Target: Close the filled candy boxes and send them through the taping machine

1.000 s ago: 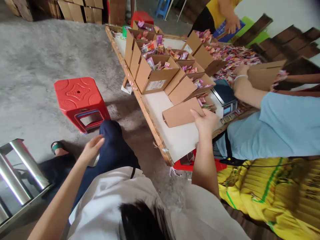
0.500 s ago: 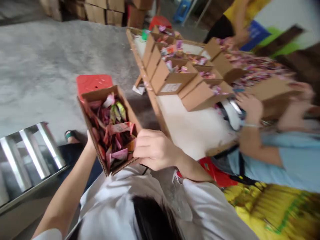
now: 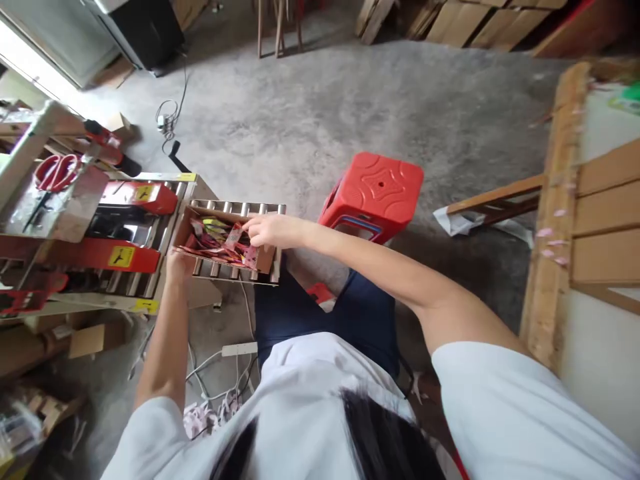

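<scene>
Grey concrete floor (image 3: 280,113), scuffed, spreads between two work areas: at the person's right a wood-edged table (image 3: 553,280) bearing brown cartons (image 3: 607,223), at the left a machine with red side housings (image 3: 123,257). A short roller conveyor (image 3: 276,270) juts from the machine towards the person's knees, its bars showing on both long sides of an open cardboard box (image 3: 265,260). Box sits over these rollers, long side parallel to the person's front, open top up, which presumably keeps the small wrapped packets (image 3: 220,240) from spilling. Contents lie jumbled, mostly red and pink, one yellow-green. Left hand (image 3: 179,263) is against the box's near left corner; its fingers are largely hidden by the cardboard, so their grip cannot be told, though the placement suggests support or steadying. Right hand (image 3: 274,231) comes across to the opposite end, over the far right rim, fingers loosely bent with tips at the packets; whether they pinch one, press down or merely rest cannot be told. Hands at opposite ends probably balance the box on bars that could let it roll. Red plastic stool (image 3: 383,190) stands beyond the knees, well apart from the conveyor. Red-handled scissors (image 3: 57,173) lie on the machine's upper frame, likely for easy reach. Power strip (image 3: 240,349) rests below, cables trailing beside it.
</scene>
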### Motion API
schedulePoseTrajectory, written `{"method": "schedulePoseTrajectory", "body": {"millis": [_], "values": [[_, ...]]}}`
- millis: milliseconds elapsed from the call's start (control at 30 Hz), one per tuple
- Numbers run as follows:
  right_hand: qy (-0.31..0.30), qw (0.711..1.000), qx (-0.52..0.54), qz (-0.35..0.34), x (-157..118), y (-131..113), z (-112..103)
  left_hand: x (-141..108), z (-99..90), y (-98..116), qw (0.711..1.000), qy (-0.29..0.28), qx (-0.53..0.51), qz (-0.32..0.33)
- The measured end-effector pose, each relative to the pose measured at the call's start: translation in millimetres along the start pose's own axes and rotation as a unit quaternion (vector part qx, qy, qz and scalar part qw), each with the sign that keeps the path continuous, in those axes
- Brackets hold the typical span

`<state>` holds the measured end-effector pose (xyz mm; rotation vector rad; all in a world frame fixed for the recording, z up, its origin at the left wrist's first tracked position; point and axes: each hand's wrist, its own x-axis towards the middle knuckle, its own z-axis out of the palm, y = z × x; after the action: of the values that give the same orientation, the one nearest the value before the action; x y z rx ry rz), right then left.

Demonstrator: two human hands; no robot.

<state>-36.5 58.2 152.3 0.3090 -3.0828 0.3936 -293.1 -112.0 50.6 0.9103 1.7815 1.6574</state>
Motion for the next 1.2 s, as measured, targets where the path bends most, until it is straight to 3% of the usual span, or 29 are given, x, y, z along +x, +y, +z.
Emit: {"method": "schedulePoseTrajectory", "body": {"millis": [100,167,233,300,367,400,467,567,633,700,800,867,933,967,1100,1200], "values": [[0.127,0.989,0.071,0.034,0,-6,10,9,-34.1,5,0.993,0.023,-0.101,0.052],[0.171,0.975,0.133,0.054,1,-13,20,12,-49.4,15,0.990,0.003,-0.113,0.082],[0.132,0.972,0.187,0.055,14,-18,34,13,-57.6,31,0.994,-0.042,-0.063,0.083],[0.055,0.972,0.223,0.051,37,-19,50,11,-59.0,50,0.986,-0.154,0.023,0.053],[-0.007,0.969,0.243,0.046,63,-17,63,10,-55.1,69,0.947,-0.280,0.154,0.038],[-0.027,0.966,0.251,0.045,73,-16,67,11,-51.9,76,0.921,-0.317,0.223,0.044],[-0.042,0.961,0.268,0.042,83,-13,69,14,-45.2,85,0.887,-0.340,0.307,0.056],[0.023,0.952,0.304,0.032,78,-13,68,24,-36.6,82,0.894,-0.366,0.259,-0.005],[0.140,0.935,0.321,0.051,69,-17,71,32,-31.1,72,0.909,-0.362,0.203,-0.032],[0.257,0.910,0.309,0.103,61,-24,78,35,-25.2,61,0.929,-0.322,0.181,-0.016],[0.316,0.905,0.225,0.174,58,-35,88,30,-16.6,50,0.943,-0.196,0.261,0.060],[0.313,0.914,0.148,0.212,59,-43,90,22,-12.3,48,0.913,-0.085,0.377,0.131],[0.314,0.914,0.075,0.247,60,-48,86,12,-9.0,49,0.864,-0.037,0.467,0.188],[0.312,0.912,0.044,0.261,60,-50,83,7,-7.3,50,0.845,-0.053,0.490,0.207],[0.279,0.907,-0.007,0.316,62,-51,67,-5,1.5,50,0.796,-0.211,0.516,0.237],[0.252,0.914,-0.004,0.318,65,-47,59,-2,10.6,47,0.766,-0.241,0.548,0.234]]}}
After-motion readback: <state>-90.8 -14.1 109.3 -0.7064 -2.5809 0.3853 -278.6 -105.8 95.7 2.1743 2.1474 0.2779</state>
